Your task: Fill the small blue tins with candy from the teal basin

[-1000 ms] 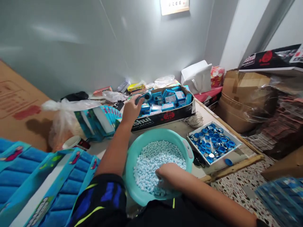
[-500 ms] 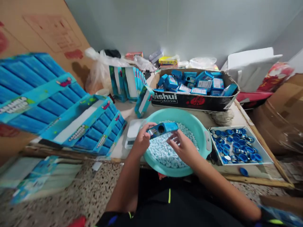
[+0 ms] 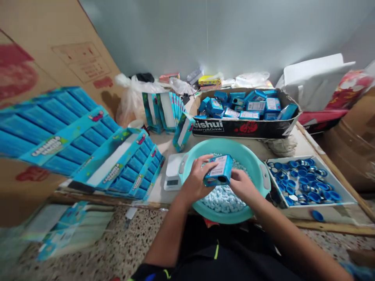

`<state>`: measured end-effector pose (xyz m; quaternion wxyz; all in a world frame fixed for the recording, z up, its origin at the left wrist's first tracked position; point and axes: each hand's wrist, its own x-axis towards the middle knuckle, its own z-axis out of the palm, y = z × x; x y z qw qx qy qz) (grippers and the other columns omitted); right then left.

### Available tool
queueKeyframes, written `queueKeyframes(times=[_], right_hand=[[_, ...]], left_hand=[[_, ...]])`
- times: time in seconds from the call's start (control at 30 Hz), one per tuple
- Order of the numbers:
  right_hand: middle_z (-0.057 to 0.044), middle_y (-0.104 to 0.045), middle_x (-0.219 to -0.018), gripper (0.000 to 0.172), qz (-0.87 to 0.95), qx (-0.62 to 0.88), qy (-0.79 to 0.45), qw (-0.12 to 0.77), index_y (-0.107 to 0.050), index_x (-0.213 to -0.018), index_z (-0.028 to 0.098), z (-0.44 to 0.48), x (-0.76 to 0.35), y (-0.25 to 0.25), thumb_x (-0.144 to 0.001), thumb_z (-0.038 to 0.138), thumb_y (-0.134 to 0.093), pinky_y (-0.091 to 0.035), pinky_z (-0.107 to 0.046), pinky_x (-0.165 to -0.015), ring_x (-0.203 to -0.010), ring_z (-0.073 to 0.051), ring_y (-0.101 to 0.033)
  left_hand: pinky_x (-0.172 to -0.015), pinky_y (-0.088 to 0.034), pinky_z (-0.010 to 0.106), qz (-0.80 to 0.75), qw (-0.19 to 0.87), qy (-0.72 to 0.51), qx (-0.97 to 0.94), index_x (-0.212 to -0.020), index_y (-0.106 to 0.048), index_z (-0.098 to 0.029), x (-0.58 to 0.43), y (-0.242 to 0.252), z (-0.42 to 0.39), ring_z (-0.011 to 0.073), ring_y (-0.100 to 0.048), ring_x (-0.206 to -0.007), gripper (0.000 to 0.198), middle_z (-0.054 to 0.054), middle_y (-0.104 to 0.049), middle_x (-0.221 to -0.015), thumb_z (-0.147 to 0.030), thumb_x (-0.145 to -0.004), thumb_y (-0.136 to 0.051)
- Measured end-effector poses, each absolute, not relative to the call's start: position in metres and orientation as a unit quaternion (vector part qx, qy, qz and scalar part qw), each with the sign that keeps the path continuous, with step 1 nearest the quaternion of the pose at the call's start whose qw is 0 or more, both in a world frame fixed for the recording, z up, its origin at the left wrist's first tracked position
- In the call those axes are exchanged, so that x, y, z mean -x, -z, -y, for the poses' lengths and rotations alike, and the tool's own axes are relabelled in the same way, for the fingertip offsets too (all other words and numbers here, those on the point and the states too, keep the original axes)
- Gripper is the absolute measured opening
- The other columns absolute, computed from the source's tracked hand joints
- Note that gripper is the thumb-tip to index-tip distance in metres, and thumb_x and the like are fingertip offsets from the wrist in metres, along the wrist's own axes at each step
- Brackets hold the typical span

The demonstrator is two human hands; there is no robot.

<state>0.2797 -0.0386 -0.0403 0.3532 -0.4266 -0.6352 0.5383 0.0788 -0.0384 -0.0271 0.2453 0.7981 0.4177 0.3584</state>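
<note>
Both hands are over a teal plastic basin (image 3: 234, 146), holding a small blue box (image 3: 218, 170) between them. Left hand (image 3: 196, 177) is curled around the box's left side, fingers on top. Right hand (image 3: 243, 184) is closed in against the box's lower right side, fingers touching it. The box is tilted, white label up, dark round hole in the end facing the camera, and sits above the pile of pale blue pellets (image 3: 222, 200) filling the basin. It does not touch the pellets, as far as can be seen.

Basin sits on the surface (image 3: 159, 146), with a small digital kitchen scale (image 3: 173, 177) just left of it, touching or almost touching the rim. Behind the basin is a black cardboard tray (image 3: 222, 128) printed "eishui", full of blue boxes (image 3: 240, 106). Right of the basin, a white tray (image 3: 344, 199) holds many blue and silver bottle caps (image 3: 303, 181), and one loose blue cap (image 3: 317, 215) lies on the surface in front of it. Left are open display cartons of blue packs (image 3: 120, 168), with more cartons standing upright (image 3: 162, 112) beside a clear plastic bag (image 3: 131, 102). Speckled terrazzo floor (image 3: 137, 242) shows below the surface edge.
</note>
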Motion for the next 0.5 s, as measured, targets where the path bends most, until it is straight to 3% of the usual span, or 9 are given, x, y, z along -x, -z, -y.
queueKeyframes(times=[0.07, 0.13, 0.2, 0.27, 0.33, 0.43, 0.5], right_hand=[[-0.008, -0.079, -0.108, 0.045, 0.665, 0.448, -0.505, 0.321, -0.079, -0.112, 0.020, 0.035, -0.283, 0.035, -0.102, 0.052, -0.050, -0.056, -0.043, -0.101, -0.109, -0.031, -0.072], [-0.009, -0.079, -0.112, 0.040, 0.706, 0.493, -0.446, 0.243, -0.080, -0.111, 0.021, 0.028, -0.293, 0.028, -0.102, 0.050, -0.054, -0.055, -0.044, -0.101, -0.111, -0.031, -0.071], [-0.013, -0.076, -0.123, 0.037, 0.739, 0.543, -0.375, 0.138, -0.078, -0.119, 0.020, 0.017, -0.309, 0.021, -0.100, 0.046, -0.061, -0.054, -0.044, -0.103, -0.116, -0.033, -0.070], [-0.018, -0.071, -0.133, 0.041, 0.752, 0.580, -0.309, 0.054, -0.075, -0.128, 0.018, 0.002, -0.322, 0.017, -0.099, 0.044, -0.066, -0.053, -0.045, -0.105, -0.118, -0.034, -0.069], [-0.020, -0.070, -0.135, 0.046, 0.750, 0.600, -0.278, 0.018, -0.072, -0.133, 0.016, -0.014, -0.327, 0.017, -0.096, 0.044, -0.072, -0.054, -0.045, -0.104, -0.117, -0.035, -0.070], [-0.019, -0.075, -0.122, 0.053, 0.731, 0.622, -0.280, 0.022, -0.070, -0.133, 0.007, -0.036, -0.309, 0.025, -0.093, 0.042, -0.077, -0.053, -0.042, -0.101, -0.116, -0.035, -0.072], [-0.019, -0.075, -0.120, 0.055, 0.718, 0.640, -0.271, 0.036, -0.071, -0.128, 0.001, -0.047, -0.287, 0.034, -0.094, 0.043, -0.073, -0.052, -0.041, -0.100, -0.114, -0.034, -0.073]], left_hand=[[-0.118, -0.047, 0.057, -0.436, 0.253, -0.376, -0.778, -0.124, -0.072, -0.028, -0.072, 0.024, 0.032, 0.0342, -0.063, -0.127, 0.045, 0.011, -0.070, -0.131, -0.034, -0.080, -0.081], [-0.099, -0.059, 0.053, -0.484, 0.311, -0.387, -0.721, -0.107, -0.075, -0.026, -0.066, 0.023, 0.025, 0.0312, -0.072, -0.100, 0.033, 0.008, -0.076, -0.102, -0.045, -0.080, -0.082], [-0.078, -0.062, 0.044, -0.523, 0.373, -0.396, -0.656, -0.091, -0.074, -0.024, -0.063, 0.024, 0.017, 0.0262, -0.071, -0.079, 0.031, 0.005, -0.073, -0.082, -0.052, -0.081, -0.081], [-0.075, -0.062, 0.040, -0.524, 0.414, -0.417, -0.617, -0.090, -0.073, -0.023, -0.063, 0.026, 0.011, 0.0241, -0.071, -0.077, 0.033, 0.004, -0.073, -0.082, -0.053, -0.079, -0.083], [-0.083, -0.062, 0.039, -0.510, 0.444, -0.448, -0.584, -0.105, -0.072, -0.022, -0.065, 0.028, 0.008, 0.0246, -0.074, -0.087, 0.044, 0.005, -0.077, -0.096, -0.048, -0.073, -0.088], [-0.089, -0.062, 0.037, -0.508, 0.471, -0.487, -0.532, -0.119, -0.067, -0.019, -0.068, 0.030, 0.008, 0.0252, -0.075, -0.097, 0.064, 0.008, -0.077, -0.108, -0.043, -0.066, -0.093], [-0.085, -0.061, 0.035, -0.515, 0.472, -0.504, -0.508, -0.111, -0.068, -0.018, -0.068, 0.031, 0.009, 0.0242, -0.075, -0.092, 0.057, 0.007, -0.078, -0.101, -0.044, -0.067, -0.093]])
